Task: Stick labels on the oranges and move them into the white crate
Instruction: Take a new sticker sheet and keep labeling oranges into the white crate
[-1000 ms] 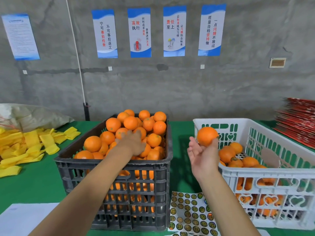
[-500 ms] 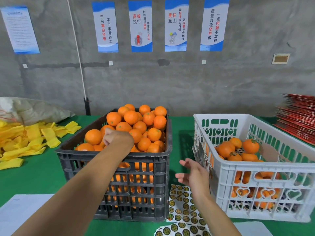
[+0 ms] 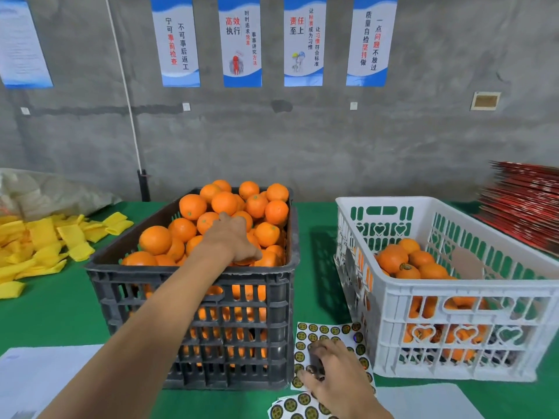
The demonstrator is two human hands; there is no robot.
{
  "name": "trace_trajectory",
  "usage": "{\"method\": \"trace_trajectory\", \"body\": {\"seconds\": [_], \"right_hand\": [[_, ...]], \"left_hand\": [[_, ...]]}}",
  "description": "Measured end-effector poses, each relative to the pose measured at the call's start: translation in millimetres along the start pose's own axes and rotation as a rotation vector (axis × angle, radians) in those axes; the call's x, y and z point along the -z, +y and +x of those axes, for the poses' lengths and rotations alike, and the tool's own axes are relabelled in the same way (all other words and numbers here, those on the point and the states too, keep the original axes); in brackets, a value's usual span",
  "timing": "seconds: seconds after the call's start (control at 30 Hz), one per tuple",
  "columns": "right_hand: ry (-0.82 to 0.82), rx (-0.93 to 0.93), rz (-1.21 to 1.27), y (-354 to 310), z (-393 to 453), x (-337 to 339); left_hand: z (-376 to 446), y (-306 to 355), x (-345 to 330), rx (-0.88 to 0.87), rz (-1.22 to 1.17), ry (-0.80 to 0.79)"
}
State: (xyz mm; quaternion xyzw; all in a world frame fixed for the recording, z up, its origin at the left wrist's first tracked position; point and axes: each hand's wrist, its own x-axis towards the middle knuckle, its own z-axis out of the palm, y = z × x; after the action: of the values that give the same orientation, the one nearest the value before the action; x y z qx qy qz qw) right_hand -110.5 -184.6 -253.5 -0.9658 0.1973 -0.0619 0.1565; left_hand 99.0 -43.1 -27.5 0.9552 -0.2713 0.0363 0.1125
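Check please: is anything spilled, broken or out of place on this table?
Nothing stands out. The oranges sit heaped inside the black crate, others inside the white crate, and the sticker sheet lies flat between them on the green table.

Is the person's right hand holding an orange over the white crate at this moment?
No, the right hand is down on the label sheet on the table, beside the white crate, with no orange in it.

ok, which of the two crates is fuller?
The black crate left of the label sheet: its oranges heap above the rim. In the white crate the fruit sits well below the rim.
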Motion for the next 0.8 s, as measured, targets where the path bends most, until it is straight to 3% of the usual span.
{"method": "trace_trajectory", "body": {"seconds": [0.5, 0.67, 0.8], "right_hand": [[0.076, 0.119, -0.039, 3, 3, -3], [-0.057, 0.112, 0.155, 16, 0, -3], [-0.018, 0.101, 0.223, 20, 0, -4]], "left_hand": [[-4, -7, 0, -0.038, -0.089, 0.03], [-3, -8, -1, -0.036, -0.104, 0.029], [-4, -8, 0, -0.032, -0.111, 0.027]]}}
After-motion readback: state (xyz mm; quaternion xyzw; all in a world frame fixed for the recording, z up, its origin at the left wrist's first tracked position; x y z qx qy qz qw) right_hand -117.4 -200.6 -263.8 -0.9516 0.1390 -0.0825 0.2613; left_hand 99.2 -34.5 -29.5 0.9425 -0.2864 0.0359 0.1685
